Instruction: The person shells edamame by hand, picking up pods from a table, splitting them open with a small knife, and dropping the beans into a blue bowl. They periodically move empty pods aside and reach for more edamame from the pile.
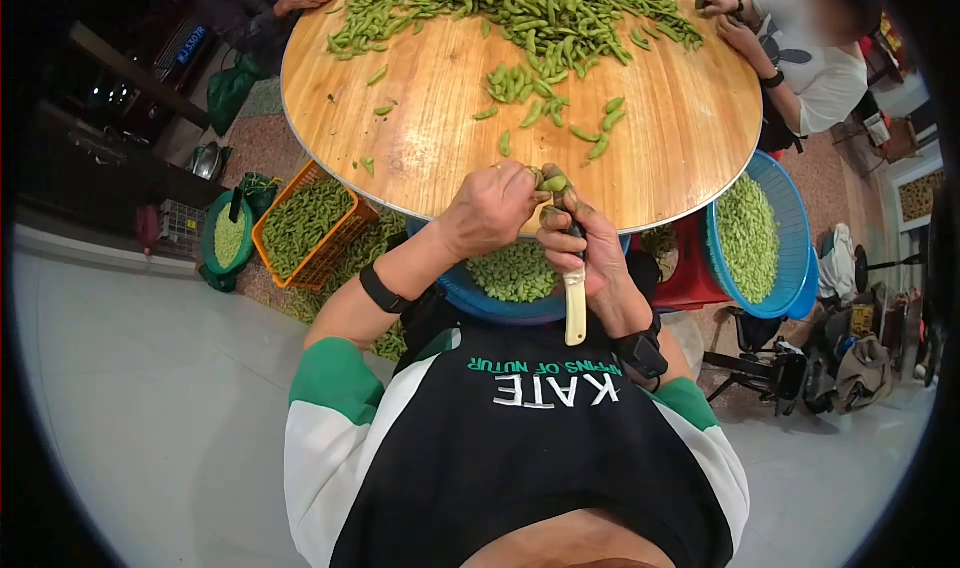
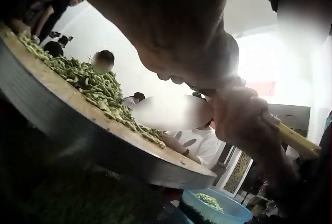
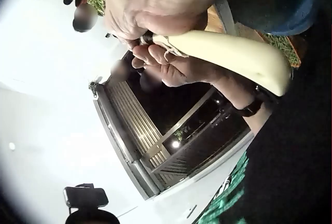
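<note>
Just over the near edge of the round table [image 1: 430, 168], both hands meet at a green bean pod [image 1: 553, 183]. My left hand [image 1: 495, 208] pinches the pod at its fingertips, fingers curled. In my right hand [image 1: 590, 248] is a knife with a cream handle [image 1: 575, 313], gripped with the handle's end pointing back toward my body. Dark stains mark the right thumb and fingers, which press close to the pod. The right wrist view shows the knife handle [image 3: 228, 53] up close, a string tied near its front; the blade is mostly hidden by the fingers.
Bean pods [image 1: 540, 13] are heaped across the table's far side, with several loose ones nearer. Below the hands stands a basin of shelled beans [image 1: 515, 273]; a blue basket [image 1: 790, 208] of them is at right. An orange crate [image 1: 320, 253] of pods stands left. Other people sit around the table.
</note>
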Demonstrator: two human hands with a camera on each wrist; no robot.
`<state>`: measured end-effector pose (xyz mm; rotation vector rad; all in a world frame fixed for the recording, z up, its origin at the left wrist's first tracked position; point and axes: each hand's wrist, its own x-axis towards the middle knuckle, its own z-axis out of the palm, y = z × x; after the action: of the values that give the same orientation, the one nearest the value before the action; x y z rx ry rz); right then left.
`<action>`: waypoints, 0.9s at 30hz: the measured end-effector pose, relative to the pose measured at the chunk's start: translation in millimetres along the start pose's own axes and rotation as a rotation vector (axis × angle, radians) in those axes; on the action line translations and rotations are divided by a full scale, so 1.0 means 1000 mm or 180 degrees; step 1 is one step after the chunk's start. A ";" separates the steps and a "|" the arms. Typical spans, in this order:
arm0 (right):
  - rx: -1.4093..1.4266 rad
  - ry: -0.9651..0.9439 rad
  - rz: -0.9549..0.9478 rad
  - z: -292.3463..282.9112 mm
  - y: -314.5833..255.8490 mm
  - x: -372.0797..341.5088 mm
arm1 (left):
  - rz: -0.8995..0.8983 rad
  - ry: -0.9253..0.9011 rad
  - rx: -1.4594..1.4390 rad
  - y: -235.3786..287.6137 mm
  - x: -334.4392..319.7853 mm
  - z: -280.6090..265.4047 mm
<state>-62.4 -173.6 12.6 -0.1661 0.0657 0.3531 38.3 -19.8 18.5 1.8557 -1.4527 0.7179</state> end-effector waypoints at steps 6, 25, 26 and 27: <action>0.0394 -0.0301 0.0214 0.005 0.009 -0.006 | 0.0021 -0.0125 -0.0032 0.010 0.012 -0.021; -0.0491 0.0038 -0.0122 0.025 0.012 -0.007 | -0.0098 0.0052 -0.0476 0.011 0.018 -0.019; -0.0533 -0.0003 -0.0147 0.027 0.010 -0.005 | -0.0044 0.0082 -0.0456 0.010 0.019 -0.017; -0.0625 0.0090 -0.0226 0.029 0.009 -0.005 | -0.0283 0.0040 -0.0573 0.009 0.016 -0.013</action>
<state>-68.8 -162.2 39.9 -0.3669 0.0530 0.2861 32.5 -20.5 40.4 1.7621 -1.3704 0.5365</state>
